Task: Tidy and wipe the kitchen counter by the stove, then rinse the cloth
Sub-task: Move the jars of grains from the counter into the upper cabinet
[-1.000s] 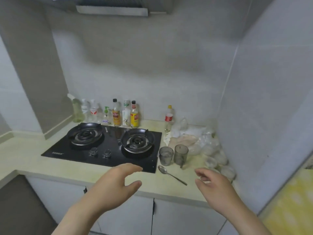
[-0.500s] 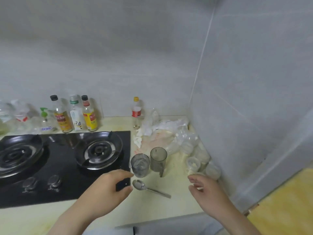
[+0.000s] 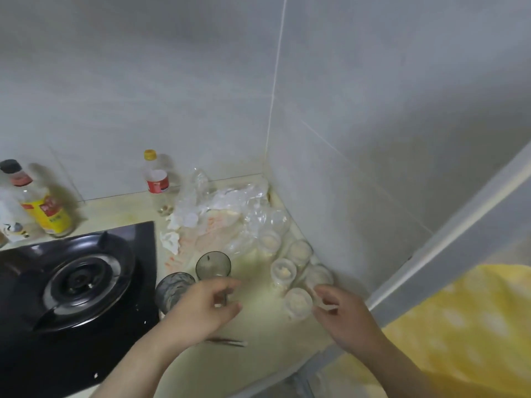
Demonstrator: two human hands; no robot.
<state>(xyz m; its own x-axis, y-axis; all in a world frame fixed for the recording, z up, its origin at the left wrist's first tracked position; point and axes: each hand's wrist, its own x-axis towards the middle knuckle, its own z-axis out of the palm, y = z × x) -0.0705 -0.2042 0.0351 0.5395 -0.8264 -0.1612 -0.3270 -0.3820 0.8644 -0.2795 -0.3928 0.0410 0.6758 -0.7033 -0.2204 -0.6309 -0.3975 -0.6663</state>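
Just right of the stove, my left hand hovers over the table beside two dark glasses, fingers loosely curled and apart. Farther right, my right hand reaches the small plastic cups; I cannot tell whether its fingers pinch one.

Left hand and right hand are bare, on bare forearms reaching the frame's bottom edge; yellow cloth at lower right may be clothing, unclear.
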